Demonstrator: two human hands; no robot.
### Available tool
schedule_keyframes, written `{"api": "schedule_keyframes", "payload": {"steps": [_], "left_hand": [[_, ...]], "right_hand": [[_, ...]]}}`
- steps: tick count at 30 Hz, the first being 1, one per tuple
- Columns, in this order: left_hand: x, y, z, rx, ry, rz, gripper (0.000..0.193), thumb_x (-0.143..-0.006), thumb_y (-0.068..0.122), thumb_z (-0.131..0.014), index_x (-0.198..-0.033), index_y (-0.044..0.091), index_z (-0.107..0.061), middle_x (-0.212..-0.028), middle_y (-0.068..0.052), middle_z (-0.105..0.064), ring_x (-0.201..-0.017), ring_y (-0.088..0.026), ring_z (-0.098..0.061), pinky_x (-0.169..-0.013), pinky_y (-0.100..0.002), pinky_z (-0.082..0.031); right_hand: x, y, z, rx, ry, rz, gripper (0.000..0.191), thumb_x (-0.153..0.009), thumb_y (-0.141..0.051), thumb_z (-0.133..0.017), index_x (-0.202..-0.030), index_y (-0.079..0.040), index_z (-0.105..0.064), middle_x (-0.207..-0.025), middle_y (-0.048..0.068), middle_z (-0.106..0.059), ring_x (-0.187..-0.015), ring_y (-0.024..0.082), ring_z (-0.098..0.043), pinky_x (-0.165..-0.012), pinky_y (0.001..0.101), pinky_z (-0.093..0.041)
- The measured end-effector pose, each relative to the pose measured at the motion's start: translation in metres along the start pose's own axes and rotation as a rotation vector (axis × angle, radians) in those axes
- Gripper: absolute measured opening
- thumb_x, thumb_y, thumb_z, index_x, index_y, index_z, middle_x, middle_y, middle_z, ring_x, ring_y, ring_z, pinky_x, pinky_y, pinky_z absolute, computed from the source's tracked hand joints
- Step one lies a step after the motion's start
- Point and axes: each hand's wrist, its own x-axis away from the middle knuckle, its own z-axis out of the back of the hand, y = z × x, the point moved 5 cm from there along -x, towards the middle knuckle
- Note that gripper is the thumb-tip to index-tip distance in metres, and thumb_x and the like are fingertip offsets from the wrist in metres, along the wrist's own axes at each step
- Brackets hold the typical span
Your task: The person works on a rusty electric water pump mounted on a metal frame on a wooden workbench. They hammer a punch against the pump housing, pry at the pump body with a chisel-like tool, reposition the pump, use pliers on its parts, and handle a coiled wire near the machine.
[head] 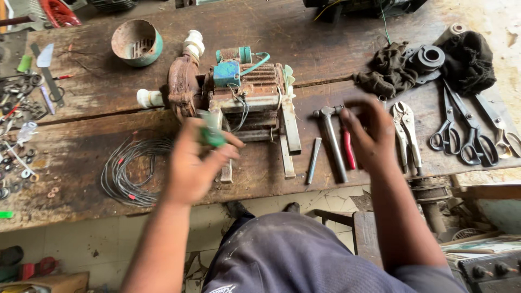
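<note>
rusty electric water pump [239, 92], with its finned grey motor body, brown cast housing and white plastic pipe ends, lies on its side in the middle of the worn wooden workbench [325, 49]. head view: the left hand [192, 163] hovers just in front of the pump, its fingers closed around a small green object [213, 137], blurred, so i cannot tell what kind of part it is. the right hand [369, 133] hangs above the row of tools with fingers curled and partly spread, holding nothing that shows. under it lie a steel hammer [332, 142], a red-handled tool [348, 149] and grey locking pliers [407, 133]. a coil of thin dark wire [127, 171] sits near the left hand. judging by the loose wires on the pump's terminal box, the work looks partway along, with the pump not yet closed up.
</note>
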Motion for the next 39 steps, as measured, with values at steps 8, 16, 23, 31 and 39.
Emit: {"api": "schedule_keyframes", "payload": {"steps": [8,16,23,31,39], "left_hand": [[-0.031,-0.032,0.130,0.052,0.224,0.147,0.035,-0.109,0.018,-0.059,-0.140,0.002,-0.052,-0.103,-0.011,-0.072,-0.085,-0.015,-0.069,-0.067,-0.026,-0.053],[-0.104,-0.101,0.171,0.029,0.013,-0.068,0.027,-0.112,0.024,-0.061,-0.131,0.007,-0.055,-0.110,-0.009,-0.070,-0.096,-0.019,-0.071,-0.081,-0.031,-0.060],[-0.131,-0.130,0.167,-0.222,-0.118,-0.187,0.028,-0.108,0.025,-0.068,-0.124,0.007,-0.055,-0.101,-0.003,-0.076,-0.100,-0.018,-0.077,-0.089,-0.034,-0.059],[-0.139,-0.129,0.164,-0.142,-0.128,-0.266,0.039,-0.103,0.030,-0.074,-0.124,0.007,-0.050,-0.100,-0.004,-0.074,-0.096,-0.017,-0.075,-0.088,-0.033,-0.058],[-0.143,-0.130,0.165,-0.080,-0.117,-0.251,0.040,-0.104,0.030,-0.074,-0.123,0.007,-0.048,-0.099,-0.004,-0.076,-0.095,-0.016,-0.077,-0.087,-0.030,-0.059]], "right_hand": [[0.069,0.100,-0.045,0.943,-0.077,-0.198,0.051,-0.083,-0.036,-0.079,-0.121,-0.004,-0.064,-0.107,0.020,-0.067,-0.097,0.039,-0.066,-0.081,0.0499,-0.054],[0.053,0.110,-0.067,1.173,-0.040,-0.383,0.038,-0.086,-0.033,-0.078,-0.110,-0.005,-0.067,-0.106,0.019,-0.068,-0.095,0.038,-0.068,-0.079,0.0499,-0.055],[0.050,0.107,-0.056,0.187,0.347,-0.907,0.031,-0.097,-0.019,-0.058,-0.124,-0.003,-0.061,-0.090,0.011,-0.067,-0.064,0.022,-0.060,-0.053,0.0373,-0.048],[0.066,0.019,-0.023,-0.105,0.457,-0.616,0.022,-0.115,-0.022,-0.056,-0.129,-0.005,-0.061,-0.079,0.003,-0.053,-0.065,0.010,-0.049,-0.054,0.0238,-0.039],[0.057,-0.020,-0.069,0.001,0.441,-0.541,0.024,-0.116,-0.020,-0.054,-0.131,-0.003,-0.061,-0.075,0.003,-0.052,-0.058,0.010,-0.048,-0.053,0.0249,-0.039]]}}
